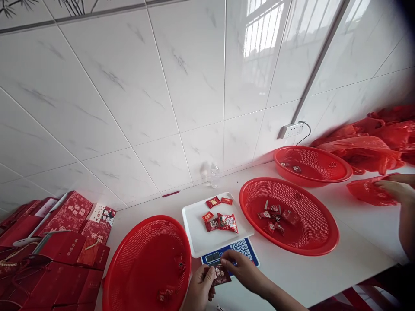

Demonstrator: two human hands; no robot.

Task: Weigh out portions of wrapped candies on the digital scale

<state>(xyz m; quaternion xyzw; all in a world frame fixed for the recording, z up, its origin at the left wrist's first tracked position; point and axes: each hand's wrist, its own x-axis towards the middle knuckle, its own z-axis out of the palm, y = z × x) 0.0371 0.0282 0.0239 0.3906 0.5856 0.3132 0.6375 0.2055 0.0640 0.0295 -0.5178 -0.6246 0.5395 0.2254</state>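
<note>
My left hand (201, 286) grips a dark red candy packet (222, 276) between thumb and fingers, in front of the blue scale (249, 250). Close above the packet's upper edge, my right hand (239, 268) has its fingertips pinched together; whether they hold part of the packet is hard to make out. On the scale rests a white tray (191, 239) carrying several wrapped sweets, among them a larger red-and-white packet (227, 222). Behind my hands, the scale's display and number keys are partly covered.
Red baskets stand left (142, 259), right (314, 242) and far right (337, 175), each with some sweets. Red gift boxes (65, 255) are piled at the left. A clear bottle (214, 175) stands by the wall. Another person's hand (397, 190) touches a red plastic bag (369, 190).
</note>
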